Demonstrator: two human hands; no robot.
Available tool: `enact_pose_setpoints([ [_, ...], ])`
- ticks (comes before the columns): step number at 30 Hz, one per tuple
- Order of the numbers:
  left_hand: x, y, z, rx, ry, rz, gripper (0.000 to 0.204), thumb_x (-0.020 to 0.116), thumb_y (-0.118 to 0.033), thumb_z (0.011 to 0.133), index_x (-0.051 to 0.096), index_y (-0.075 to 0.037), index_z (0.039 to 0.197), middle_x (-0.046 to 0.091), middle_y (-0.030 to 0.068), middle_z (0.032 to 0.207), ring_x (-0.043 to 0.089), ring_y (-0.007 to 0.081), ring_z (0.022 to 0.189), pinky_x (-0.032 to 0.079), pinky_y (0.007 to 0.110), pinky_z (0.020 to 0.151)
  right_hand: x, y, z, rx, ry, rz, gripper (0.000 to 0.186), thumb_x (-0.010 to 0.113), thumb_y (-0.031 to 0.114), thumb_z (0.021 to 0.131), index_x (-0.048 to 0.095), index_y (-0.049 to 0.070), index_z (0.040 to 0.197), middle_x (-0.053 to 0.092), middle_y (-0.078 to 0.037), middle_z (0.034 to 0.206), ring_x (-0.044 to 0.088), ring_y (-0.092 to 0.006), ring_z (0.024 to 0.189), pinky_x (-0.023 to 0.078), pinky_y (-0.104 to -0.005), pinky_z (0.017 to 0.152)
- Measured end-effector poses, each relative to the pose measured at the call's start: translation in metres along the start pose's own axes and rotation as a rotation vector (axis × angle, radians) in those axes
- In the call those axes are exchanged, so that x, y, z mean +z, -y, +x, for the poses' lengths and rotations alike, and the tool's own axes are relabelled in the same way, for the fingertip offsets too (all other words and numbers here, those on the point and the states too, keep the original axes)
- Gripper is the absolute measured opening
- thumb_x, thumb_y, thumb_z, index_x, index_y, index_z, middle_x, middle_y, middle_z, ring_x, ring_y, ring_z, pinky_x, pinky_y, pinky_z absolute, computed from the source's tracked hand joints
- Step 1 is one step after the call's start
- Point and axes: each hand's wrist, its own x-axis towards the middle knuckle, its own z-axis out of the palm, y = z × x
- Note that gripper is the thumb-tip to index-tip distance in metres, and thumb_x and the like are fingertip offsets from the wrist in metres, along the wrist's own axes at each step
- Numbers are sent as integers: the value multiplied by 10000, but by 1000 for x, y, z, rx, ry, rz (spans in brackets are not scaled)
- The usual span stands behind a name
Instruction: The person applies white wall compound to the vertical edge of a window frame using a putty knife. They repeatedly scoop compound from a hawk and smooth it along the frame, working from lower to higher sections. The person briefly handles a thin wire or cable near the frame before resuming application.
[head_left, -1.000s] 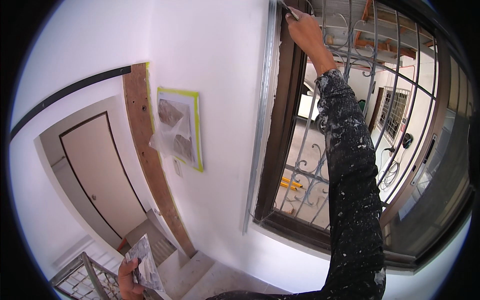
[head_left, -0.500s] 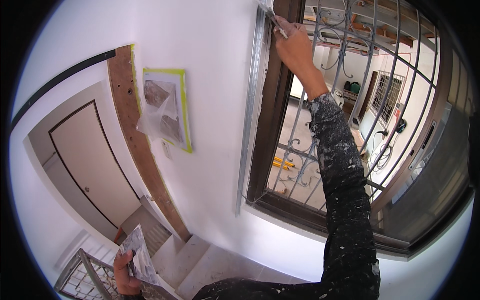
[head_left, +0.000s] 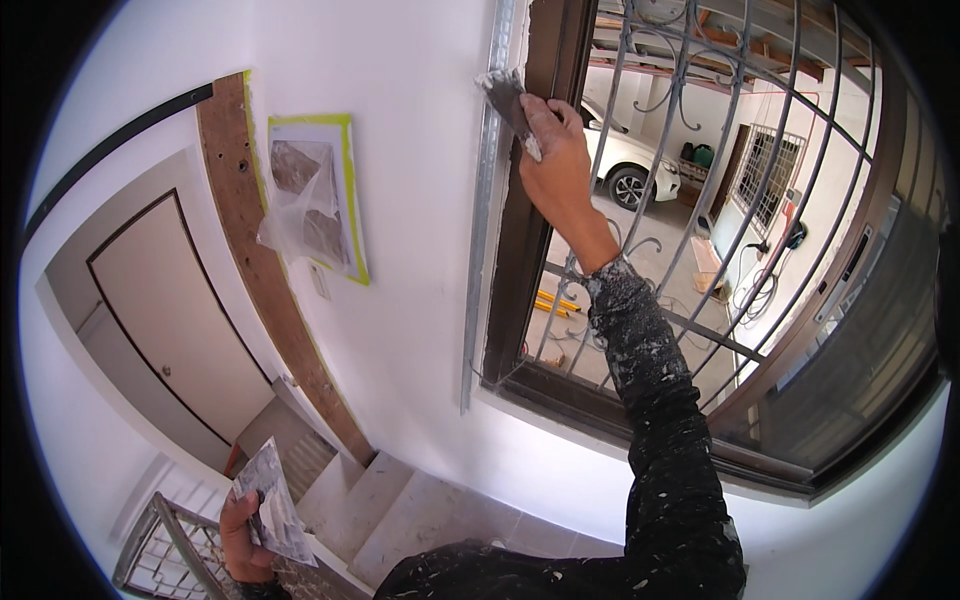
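My right hand (head_left: 556,160) grips a putty knife (head_left: 506,104) with white compound on its blade and handle. The blade lies at the metal corner bead (head_left: 482,190) along the wall edge, just left of the brown window frame (head_left: 522,235). Low on the left, my left hand (head_left: 246,535) is closed round a flat plastering plate (head_left: 272,500) smeared with white compound. Its blade points up, away from the wall. White spatter covers my black right sleeve (head_left: 655,370).
A plastic-covered panel (head_left: 322,200) edged in yellow-green tape hangs on the white wall. Beside it runs a brown wooden post (head_left: 262,230). Steps (head_left: 390,510) and a metal railing (head_left: 165,545) lie below. Scrolled window bars (head_left: 690,130) stand behind my right arm, with a white car (head_left: 640,170) beyond.
My right hand has come down along the window edge with the putty knife, its blade now fully in view. My left hand still holds the plate, nearly in place. The view has shifted slightly.
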Motion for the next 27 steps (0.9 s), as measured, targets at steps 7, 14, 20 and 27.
enact_pose_setpoints([
  [7, 1, 4, -6, 42, -17, 1, 484, 670, -90, 841, 549, 42, 1290, 703, 128, 1125, 719, 245, 921, 602, 372, 838, -14, 13, -69, 61, 159, 29, 649, 588, -105, 723, 565, 30, 1358, 611, -146, 1340, 479, -379, 1313, 405, -413, 1115],
  [14, -20, -4, -11, 190, 23, 367, 547, 653, -100, 793, 560, 18, 1319, 669, 128, 1108, 649, 268, 928, 531, 381, 841, -46, 12, -17, 289, -22, 438, 395, 645, 13, 882, 628, -14, 1276, 641, -228, 1280, 599, -353, 1234, 435, -389, 1076],
  [20, -37, -2, -9, 452, 42, 1169, 572, 633, -69, 695, 630, -10, 1264, 687, 95, 1047, 567, 262, 800, 475, 383, 746, -60, 2, 148, 254, -86, 292, 371, 580, 184, 958, 638, -13, 1267, 677, -269, 1165, 651, -380, 1133, 486, -395, 986],
  [27, -33, 3, -25, 438, -56, 834, 532, 636, -97, 735, 632, 5, 1256, 679, 132, 1127, 611, 284, 970, 483, 375, 830, -45, -17, 224, 67, -234, 103, 342, 566, 306, 959, 690, 38, 1134, 696, -255, 870, 662, -428, 878, 497, -454, 805],
])
